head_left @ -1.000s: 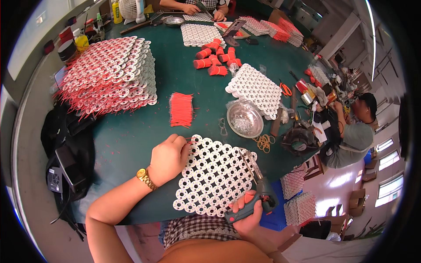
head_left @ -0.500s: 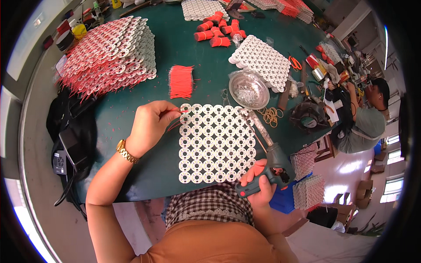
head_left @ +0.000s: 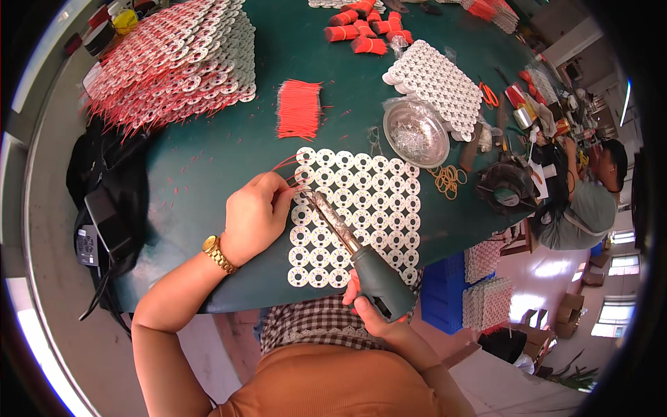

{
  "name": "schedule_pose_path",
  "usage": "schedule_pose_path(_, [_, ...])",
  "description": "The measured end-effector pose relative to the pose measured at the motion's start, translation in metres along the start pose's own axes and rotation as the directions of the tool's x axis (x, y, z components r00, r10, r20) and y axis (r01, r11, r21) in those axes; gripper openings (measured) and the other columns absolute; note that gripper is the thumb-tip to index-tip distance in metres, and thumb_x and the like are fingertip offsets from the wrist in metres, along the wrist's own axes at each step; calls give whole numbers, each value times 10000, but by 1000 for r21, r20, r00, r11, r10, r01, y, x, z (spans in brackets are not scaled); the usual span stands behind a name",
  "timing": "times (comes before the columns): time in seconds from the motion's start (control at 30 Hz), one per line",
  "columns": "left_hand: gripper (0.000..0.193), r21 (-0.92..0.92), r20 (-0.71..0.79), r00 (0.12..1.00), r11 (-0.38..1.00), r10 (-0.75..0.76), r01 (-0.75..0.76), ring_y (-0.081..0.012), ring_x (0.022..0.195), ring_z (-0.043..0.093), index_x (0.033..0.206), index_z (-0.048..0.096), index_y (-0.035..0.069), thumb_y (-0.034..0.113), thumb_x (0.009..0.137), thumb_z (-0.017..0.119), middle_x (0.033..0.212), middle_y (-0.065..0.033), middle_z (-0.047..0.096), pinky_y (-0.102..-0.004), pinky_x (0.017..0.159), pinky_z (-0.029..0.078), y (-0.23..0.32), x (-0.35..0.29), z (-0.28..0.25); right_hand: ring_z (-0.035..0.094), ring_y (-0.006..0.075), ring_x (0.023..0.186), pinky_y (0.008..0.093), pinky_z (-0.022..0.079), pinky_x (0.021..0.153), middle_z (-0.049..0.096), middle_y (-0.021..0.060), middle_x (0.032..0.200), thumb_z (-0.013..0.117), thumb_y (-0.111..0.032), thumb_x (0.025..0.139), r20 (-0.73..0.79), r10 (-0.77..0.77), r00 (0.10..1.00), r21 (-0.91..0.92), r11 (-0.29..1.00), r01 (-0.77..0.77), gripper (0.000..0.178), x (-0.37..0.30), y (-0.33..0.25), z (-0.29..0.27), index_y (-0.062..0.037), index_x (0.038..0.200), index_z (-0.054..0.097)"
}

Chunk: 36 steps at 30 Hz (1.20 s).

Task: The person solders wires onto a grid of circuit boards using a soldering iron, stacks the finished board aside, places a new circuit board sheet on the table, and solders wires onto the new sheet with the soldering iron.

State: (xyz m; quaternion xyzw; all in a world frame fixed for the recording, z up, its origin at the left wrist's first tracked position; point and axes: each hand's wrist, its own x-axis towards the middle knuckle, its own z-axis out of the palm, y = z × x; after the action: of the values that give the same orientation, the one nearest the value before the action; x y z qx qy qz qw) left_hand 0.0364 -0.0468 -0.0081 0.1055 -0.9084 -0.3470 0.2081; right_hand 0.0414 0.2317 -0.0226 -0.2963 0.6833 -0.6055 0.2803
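Note:
A white panel of round circuit boards (head_left: pixel 362 199) lies on the green table in front of me. At its left edge my left hand (head_left: pixel 256 215) is pinched shut on a thin red wire, whose end is by the left column of boards. More red wire (head_left: pixel 283 162) sticks out from the upper left boards. My right hand (head_left: pixel 368 314) grips a dark green, pistol-shaped soldering gun (head_left: pixel 383 279) over the panel's lower part. Its metal tip meets the board edge beside my left fingertips; the exact contact is too small to make out.
A bunch of red wires (head_left: pixel 299 110) lies beyond the panel. A metal dish (head_left: pixel 415 132) and rubber bands (head_left: pixel 448 182) are to the right. Wired panels form a tall stack (head_left: pixel 180 59) at far left; a white panel stack (head_left: pixel 438 87) sits far right. A co-worker (head_left: pixel 587 191) sits right.
The soldering gun has swung left from the panel's upper right to its left edge. My left hand has moved down one board with a wire. The view has shifted slightly.

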Motion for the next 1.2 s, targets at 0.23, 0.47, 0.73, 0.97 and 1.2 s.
schedule_pose_path(0.23, [108, 78, -4, 998, 995, 56, -56, -268, 575, 613, 847, 603, 33, 72, 838, 703, 762, -122, 637, -370, 522, 472, -3, 0, 2, 630, 277, 697, 362, 502, 600, 635, 104, 857, 733, -125, 785, -82, -165, 983, -441, 890, 113, 199, 6, -10, 2, -38, 930, 629])
schedule_pose_path(0.47, [89, 96, 0, 996, 992, 86, -86, -293, 585, 618, 837, 586, 38, 48, 840, 674, 771, -121, 634, -386, 528, 476, -4, -1, 2, 642, 279, 677, 351, 516, 587, 644, 119, 880, 734, -134, 791, -120, -137, 983, -403, 912, 77, 227, 15, -12, 4, -34, 977, 650])
schedule_pose_path(0.73, [90, 89, 3, 998, 994, 59, -59, -307, 608, 619, 843, 581, 39, 45, 837, 670, 773, -116, 627, -397, 549, 482, -3, -2, 2, 647, 259, 659, 333, 518, 589, 653, 99, 849, 730, -145, 801, -124, -160, 979, -471, 878, 83, 239, 19, -22, 6, -38, 995, 640])
schedule_pose_path(0.97, [98, 120, 9, 998, 991, 63, -64, -316, 624, 620, 849, 577, 45, 46, 829, 674, 781, -114, 627, -404, 557, 483, -5, -4, 4, 647, 257, 655, 335, 517, 588, 648, 96, 839, 731, -139, 796, -102, -148, 984, -481, 873, 82, 241, 20, -23, 6, -33, 991, 637])
schedule_pose_path(1.2, [107, 138, -10, 996, 987, 84, -82, -314, 620, 621, 853, 572, 49, 53, 828, 675, 795, -110, 632, -401, 553, 483, -6, -4, 7, 628, 271, 658, 357, 499, 570, 631, 93, 851, 723, -109, 796, -121, -77, 990, -416, 909, 20, 184, 19, -23, 6, -59, 954, 643])
